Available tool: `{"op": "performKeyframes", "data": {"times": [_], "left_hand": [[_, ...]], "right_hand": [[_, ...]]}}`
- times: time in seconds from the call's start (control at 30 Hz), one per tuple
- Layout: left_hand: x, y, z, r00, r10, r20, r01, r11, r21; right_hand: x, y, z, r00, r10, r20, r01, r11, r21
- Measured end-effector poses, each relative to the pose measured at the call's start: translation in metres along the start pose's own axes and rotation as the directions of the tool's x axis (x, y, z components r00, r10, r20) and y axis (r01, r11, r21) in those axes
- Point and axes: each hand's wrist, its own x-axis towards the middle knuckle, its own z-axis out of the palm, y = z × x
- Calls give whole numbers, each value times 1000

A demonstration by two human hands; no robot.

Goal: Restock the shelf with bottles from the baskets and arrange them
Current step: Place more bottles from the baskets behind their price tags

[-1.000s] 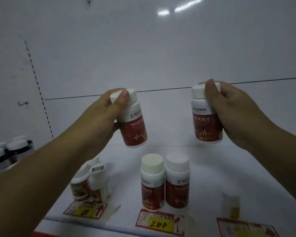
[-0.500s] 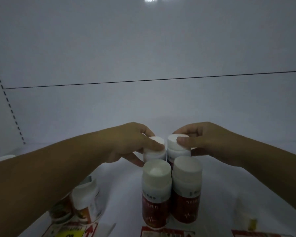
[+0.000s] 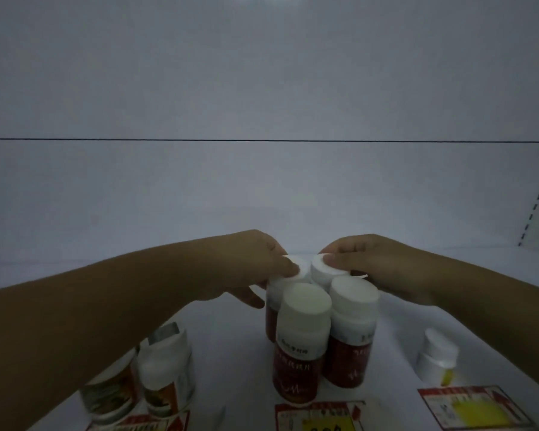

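While each hand pinches a cap from above, two bottles are being set close behind the front pair. The left hand [image 3: 249,265] curls thumb and fingertips round the round white cap of the rear left bottle [image 3: 273,306], a white plastic bottle with a dark red label. The right hand [image 3: 380,269] grips the rear right bottle [image 3: 324,270] the same way; little but its cap shows. Holding by the caps probably lets both drop into line without knocking their neighbours. Whether their bases rest on the white shelf [image 3: 392,331] is hidden.

Just in front, side by side, stand the front left bottle [image 3: 302,337] and front right bottle [image 3: 352,334], same make, so the four form a tidy block. Their red labels carry white Chinese characters, too blurred to read, above a white pulse-line. Below lies a red price tag [image 3: 318,418] with a yellow panel, its digits cut off. Two orange-labelled jars [image 3: 137,387] stand left, a small white bottle [image 3: 436,359] right. No basket is in view.
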Motion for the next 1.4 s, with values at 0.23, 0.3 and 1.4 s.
{"op": "performKeyframes", "data": {"times": [0.23,0.3,1.4], "left_hand": [[-14,2,8,992,8,-124,-1,999,54],[-22,10,13,964,56,-261,-21,991,133],[-17,-133,360,996,69,-54,-31,856,517]], "right_hand": [[-6,-11,-1,998,-45,-44,41,995,-86],[-10,-12,-8,978,-151,-147,110,960,-257],[-206,347,38,994,97,-57,-112,896,-429]]}}
